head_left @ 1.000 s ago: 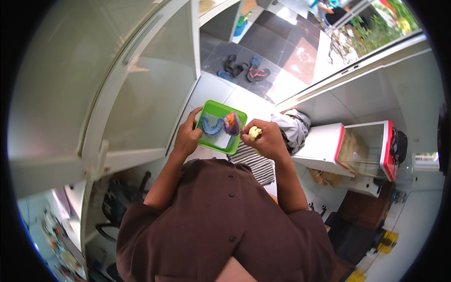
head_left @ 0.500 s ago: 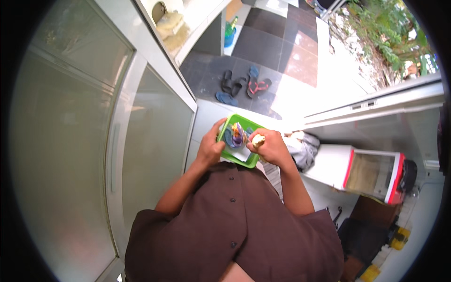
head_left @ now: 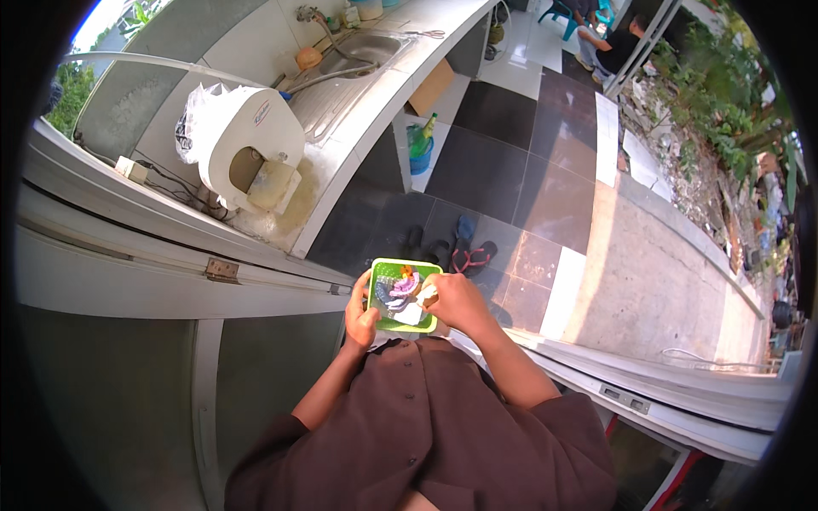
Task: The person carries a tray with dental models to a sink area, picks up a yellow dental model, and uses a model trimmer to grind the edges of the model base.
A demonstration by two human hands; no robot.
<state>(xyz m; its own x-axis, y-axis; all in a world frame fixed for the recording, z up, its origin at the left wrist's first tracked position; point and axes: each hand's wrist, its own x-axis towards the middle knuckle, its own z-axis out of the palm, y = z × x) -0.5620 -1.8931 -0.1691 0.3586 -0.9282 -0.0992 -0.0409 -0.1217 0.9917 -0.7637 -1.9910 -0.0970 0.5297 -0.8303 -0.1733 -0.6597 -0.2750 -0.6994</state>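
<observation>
My left hand (head_left: pixel 361 317) grips the left side of a green plastic tray (head_left: pixel 396 325), thumb over its rim, in front of my chest. Inside lie a pink-purple, horseshoe-shaped piece (head_left: pixel 404 288) that looks like a dental impression, and a blue-grey one (head_left: pixel 385 298) beside it. A small orange piece (head_left: pixel 406 272) sits at the far side, and a white sheet or slip (head_left: pixel 407 316) at the near side. Over the tray's right side, my right hand (head_left: pixel 452 300) is closed around a small cream-coloured piece (head_left: pixel 426 294), mostly hidden by the fingers.
Ahead on the left, a counter carries a white machine with a round opening (head_left: pixel 277 128) and a metal sink (head_left: pixel 341 55). Below stands a blue bucket (head_left: pixel 420 160) with green bottles. Sandals (head_left: pixel 470 257) lie on dark tiles. Door track (head_left: pixel 630 400) crosses right; two people sit far off.
I have moved forward into the doorway, so the counter, machine and sink show now. The tray stays in my left hand, the cream piece in my right.
</observation>
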